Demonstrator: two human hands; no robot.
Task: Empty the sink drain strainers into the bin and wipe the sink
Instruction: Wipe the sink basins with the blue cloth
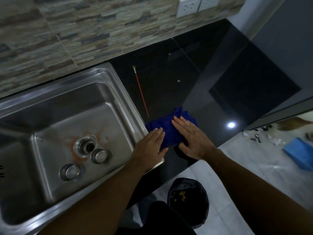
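A blue cloth (pixel 169 126) lies crumpled on the black counter just right of the steel sink (pixel 55 106). My left hand (pixel 150 146) rests flat on the cloth's left edge and the sink rim, fingers straight. My right hand (pixel 191 138) lies flat on the cloth's right part, fingers straight. Two round metal strainers (pixel 99 156) (pixel 70 172) sit loose on the sink floor beside the open drain hole (pixel 86 146), which has orange stains around it. On the floor below the counter stands a bin (pixel 188 202) with a black liner, with yellow scraps inside.
A thin red stick with a brush tip (pixel 141 92) lies on the black counter (pixel 194 78) behind the cloth. Wall sockets (pixel 188 6) sit on the tiled backsplash. A blue object (pixel 299 155) and litter lie on the white floor at right.
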